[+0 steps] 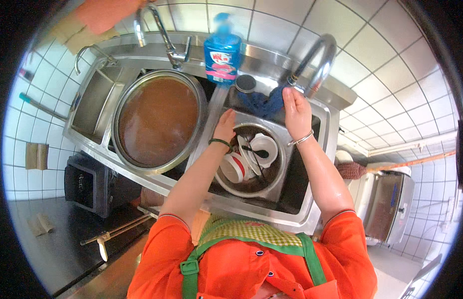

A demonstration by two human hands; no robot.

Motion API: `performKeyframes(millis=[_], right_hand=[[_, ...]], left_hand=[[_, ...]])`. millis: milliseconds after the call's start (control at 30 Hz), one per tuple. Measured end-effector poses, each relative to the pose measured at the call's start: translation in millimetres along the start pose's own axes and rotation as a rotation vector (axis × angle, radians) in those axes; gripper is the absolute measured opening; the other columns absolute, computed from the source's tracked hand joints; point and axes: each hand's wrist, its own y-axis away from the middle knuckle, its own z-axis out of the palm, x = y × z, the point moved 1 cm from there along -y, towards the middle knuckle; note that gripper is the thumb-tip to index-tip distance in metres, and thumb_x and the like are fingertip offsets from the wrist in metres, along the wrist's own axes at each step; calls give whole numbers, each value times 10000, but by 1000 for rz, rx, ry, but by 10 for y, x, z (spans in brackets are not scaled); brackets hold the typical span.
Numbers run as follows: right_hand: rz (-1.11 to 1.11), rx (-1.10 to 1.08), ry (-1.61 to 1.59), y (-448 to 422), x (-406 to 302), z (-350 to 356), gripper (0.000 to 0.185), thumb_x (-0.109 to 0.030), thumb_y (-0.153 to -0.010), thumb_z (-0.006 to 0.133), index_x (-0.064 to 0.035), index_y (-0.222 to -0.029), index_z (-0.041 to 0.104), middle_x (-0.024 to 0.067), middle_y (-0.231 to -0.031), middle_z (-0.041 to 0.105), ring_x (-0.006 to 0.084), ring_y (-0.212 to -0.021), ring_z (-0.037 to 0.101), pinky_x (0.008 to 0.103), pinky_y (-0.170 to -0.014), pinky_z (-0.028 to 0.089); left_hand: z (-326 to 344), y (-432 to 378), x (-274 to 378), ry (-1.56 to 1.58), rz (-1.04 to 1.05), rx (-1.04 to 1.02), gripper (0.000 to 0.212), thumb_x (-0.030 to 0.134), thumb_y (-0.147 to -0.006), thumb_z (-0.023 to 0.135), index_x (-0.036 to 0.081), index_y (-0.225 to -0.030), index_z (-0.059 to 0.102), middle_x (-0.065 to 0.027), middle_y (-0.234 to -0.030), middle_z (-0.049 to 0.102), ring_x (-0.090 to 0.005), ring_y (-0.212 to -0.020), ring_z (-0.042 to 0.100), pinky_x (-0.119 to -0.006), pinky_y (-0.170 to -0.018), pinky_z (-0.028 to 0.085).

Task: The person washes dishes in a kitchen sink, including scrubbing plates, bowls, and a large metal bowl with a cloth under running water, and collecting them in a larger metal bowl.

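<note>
My left hand (224, 126), with a dark green band at the wrist, is held over the left rim of a round metal basin (250, 193) in the right sink. Its fingers are stretched out, and nothing shows in them. Inside the basin lie white bowls (265, 147), a white cup with a red band (233, 168), a black spoon (260, 153) and thin dark sticks. My right hand (297, 112), wearing a silver bangle, is just below the right tap (317, 65) and beside a dark blue cloth (259, 101). Whether its fingers grip anything is hidden.
A large round pot (158, 121) of brown liquid fills the middle sink. Behind stand a blue pump bottle (222, 56), a dark round lid (245, 83) and another tap (175, 56). At left are a small sink (99, 106) and a black bin (101, 187); a mop (351, 170) leans at right.
</note>
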Motion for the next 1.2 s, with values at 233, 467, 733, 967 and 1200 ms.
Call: performKeyframes(millis=[233, 467, 733, 967, 1200], right_hand=[[474, -72, -1075, -547, -673, 566, 241, -232, -866, 451, -35, -992, 508, 17, -863, 556, 120, -729, 518, 246, -644, 427], [595, -545, -1352, -817, -786, 528, 272, -207, -843, 480, -44, -1061, 483, 57, -991, 550, 172, -882, 537, 306, -763, 430], [-94, -443, 703, -1275, -611, 849, 270, -235, -819, 447, -39, -964, 561, 181, -914, 581, 310, -787, 550, 376, -710, 427], [-185, -224, 406, -2365, -647, 1364, 365, -292, -823, 361, -10, -950, 554, 212, -945, 555, 345, -887, 518, 393, -790, 389], [-352, -516, 542, -2526, -290, 1576, 419, -286, -839, 276, -3, -992, 544, 208, -1044, 520, 332, -976, 487, 375, -874, 353]], left_hand=[[-210, -380, -165, 597, -364, -39, 686, 579, -776, 385, 179, -1313, 237, -71, -1353, 235, -306, -1231, 208, -568, -957, 100], [-355, -202, 29, 904, -253, -590, 724, 621, -783, 284, 120, -1305, 243, -93, -1325, 287, -304, -1209, 268, -541, -975, 155], [-62, -85, 1169, 1012, 53, -766, 558, 451, -867, 243, 45, -1237, 340, -123, -1223, 416, -291, -1081, 439, -402, -948, 315], [46, -471, 1935, 1154, 206, -578, 340, 316, -822, 412, 55, -1017, 509, -112, -994, 556, -280, -893, 536, -400, -809, 418], [103, -853, 1921, 1181, 102, -476, 318, 311, -809, 432, 71, -993, 531, -96, -982, 567, -270, -903, 531, -402, -815, 407]])
